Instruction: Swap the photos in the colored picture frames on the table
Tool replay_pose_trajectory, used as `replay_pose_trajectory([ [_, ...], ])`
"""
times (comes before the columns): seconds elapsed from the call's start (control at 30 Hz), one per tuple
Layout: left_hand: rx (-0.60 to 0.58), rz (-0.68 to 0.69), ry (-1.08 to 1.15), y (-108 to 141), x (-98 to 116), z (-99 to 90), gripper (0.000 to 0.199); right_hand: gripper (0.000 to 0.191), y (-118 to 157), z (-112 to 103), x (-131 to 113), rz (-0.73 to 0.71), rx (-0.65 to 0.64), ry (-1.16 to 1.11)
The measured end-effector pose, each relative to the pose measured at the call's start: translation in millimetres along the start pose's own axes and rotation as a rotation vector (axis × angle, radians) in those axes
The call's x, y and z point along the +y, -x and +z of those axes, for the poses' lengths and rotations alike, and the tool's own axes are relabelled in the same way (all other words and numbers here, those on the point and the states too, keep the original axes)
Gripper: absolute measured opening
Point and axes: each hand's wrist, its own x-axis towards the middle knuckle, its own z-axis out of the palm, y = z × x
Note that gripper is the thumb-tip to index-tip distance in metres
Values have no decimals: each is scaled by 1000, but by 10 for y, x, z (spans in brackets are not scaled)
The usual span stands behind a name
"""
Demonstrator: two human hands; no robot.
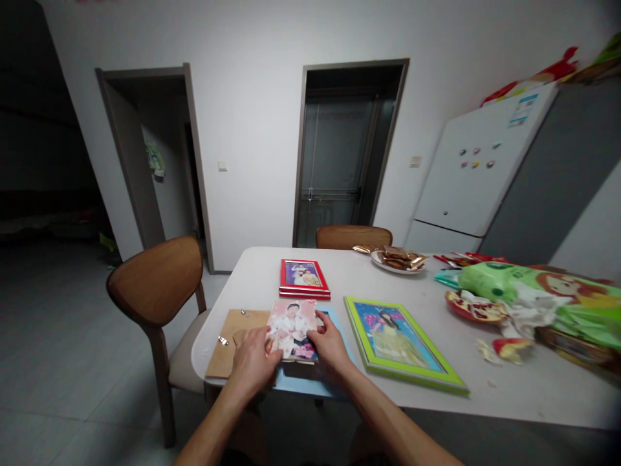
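Note:
Between both hands is a photo print (292,329) with a pink and white picture, possibly more than one sheet thick. My left hand (255,356) grips its left edge, thumb on the front. On the opposite edge, my right hand (332,343) holds it with fingers bent round the side. Beneath lies something light blue (310,386), mostly covered by the photo and hands. A brown backing board (220,356) with metal clips lies at the left, partly under my left hand. To the right is a green picture frame (405,343) holding a photo. Red picture frames (305,278) are stacked behind.
On the white table (334,268) stand a plate of wrapped snacks (398,259), a cut pomegranate (478,307) with peel scraps, and a green tissue pack (524,291). Wooden chairs stand at the left (160,285) and far side (354,237). A fridge (475,162) is at the back right.

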Motion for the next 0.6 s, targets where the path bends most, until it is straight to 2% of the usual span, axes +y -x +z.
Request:
replay_pose_trajectory([
  [0.13, 7, 224, 227, 100, 193, 149, 62, 69, 138, 6, -308, -54, -31, -281],
  [0.27, 119, 292, 358, 68, 349, 185, 55, 66, 260, -4, -533, -143, -81, -364],
  [0.33, 190, 247, 498, 34, 383, 131, 43, 60, 272, -34, -529, -120, -63, -347],
  [0.43, 293, 46, 772, 4, 407, 65, 29, 54, 266, -86, -402, 66, -38, -256],
  [0.53, 314, -152, 1065, 7, 445, 112, 34, 46, 273, -94, -262, 235, -166, -312],
  [0.6, 288, -210, 1191, 18, 465, 191, 38, 41, 271, -94, -208, 227, -191, -428],
])
